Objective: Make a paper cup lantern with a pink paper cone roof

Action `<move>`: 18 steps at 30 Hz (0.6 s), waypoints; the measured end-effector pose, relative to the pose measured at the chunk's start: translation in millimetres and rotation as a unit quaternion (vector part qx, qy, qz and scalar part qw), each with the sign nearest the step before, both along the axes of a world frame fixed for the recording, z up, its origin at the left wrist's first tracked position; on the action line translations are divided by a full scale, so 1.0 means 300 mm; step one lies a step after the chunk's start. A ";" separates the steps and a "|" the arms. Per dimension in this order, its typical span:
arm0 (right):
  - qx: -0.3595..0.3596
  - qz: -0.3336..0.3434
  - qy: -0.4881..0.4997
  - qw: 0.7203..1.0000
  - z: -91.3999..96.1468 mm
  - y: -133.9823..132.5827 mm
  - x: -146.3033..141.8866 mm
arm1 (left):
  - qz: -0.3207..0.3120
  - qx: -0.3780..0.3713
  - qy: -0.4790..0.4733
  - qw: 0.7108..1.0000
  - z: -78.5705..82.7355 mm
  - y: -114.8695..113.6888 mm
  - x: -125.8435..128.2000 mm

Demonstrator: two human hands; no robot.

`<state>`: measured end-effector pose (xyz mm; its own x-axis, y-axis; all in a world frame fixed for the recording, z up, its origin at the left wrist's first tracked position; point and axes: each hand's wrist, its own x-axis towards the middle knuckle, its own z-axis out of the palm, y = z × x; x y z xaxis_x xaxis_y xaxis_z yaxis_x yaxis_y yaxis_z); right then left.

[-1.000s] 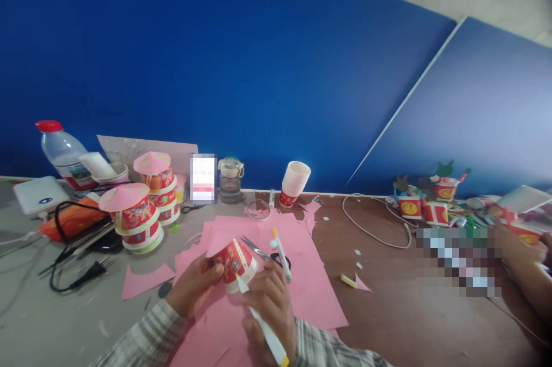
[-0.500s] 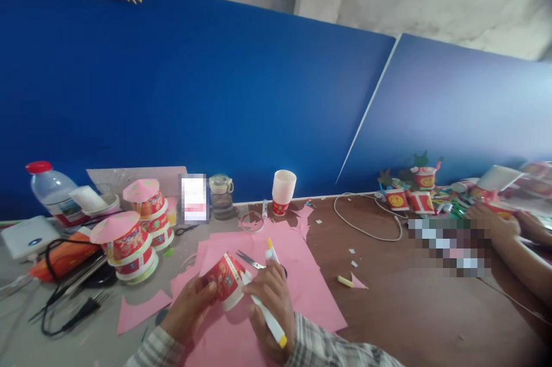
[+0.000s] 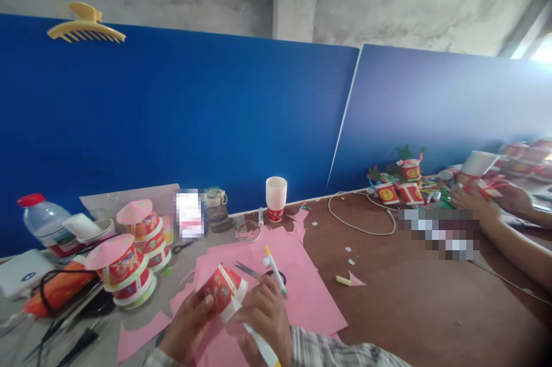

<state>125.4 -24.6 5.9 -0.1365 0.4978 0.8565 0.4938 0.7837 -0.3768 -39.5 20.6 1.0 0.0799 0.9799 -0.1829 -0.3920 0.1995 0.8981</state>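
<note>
My left hand (image 3: 187,329) is closed round a red printed paper cup (image 3: 222,289), which lies tilted on its side over the pink paper sheets (image 3: 297,292). My right hand (image 3: 263,321) grips a white glue stick (image 3: 259,344) whose tip touches the cup's rim. A second white pen (image 3: 275,270) with a yellow tip and a pair of scissors (image 3: 250,270) lie on the pink paper just beyond my hands.
Stacked decorated cups with pink lids (image 3: 123,269) stand at the left, by a water bottle (image 3: 43,226) and black cables (image 3: 64,321). A stack of white cups (image 3: 276,197) stands at the blue partition. Another person's hands (image 3: 478,200) work among cups at the right.
The view has tilted upward, so the desk and my hands sit lower in the picture. My hands keep the same hold on the cup and the glue stick.
</note>
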 end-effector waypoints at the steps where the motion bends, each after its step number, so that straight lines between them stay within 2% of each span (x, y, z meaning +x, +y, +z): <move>1: 0.007 -0.005 0.000 1.000 -0.004 -0.001 -0.007 | 0.000 -0.002 0.002 1.000 -0.003 0.001 -0.002; 7: 0.028 -0.004 -0.011 1.000 -0.006 -0.010 -0.012 | 0.001 -0.002 0.009 1.000 -0.010 0.000 -0.008; 18: -0.048 -0.010 0.005 0.999 -0.021 0.022 0.022 | 0.021 -0.005 0.003 1.000 -0.009 0.002 -0.009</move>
<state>132.1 -18.0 -0.4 -0.1171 0.5800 0.8062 0.5041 0.7341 -0.4549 -42.1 21.3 -1.6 0.0378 0.9806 -0.1922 -0.3948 0.1914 0.8986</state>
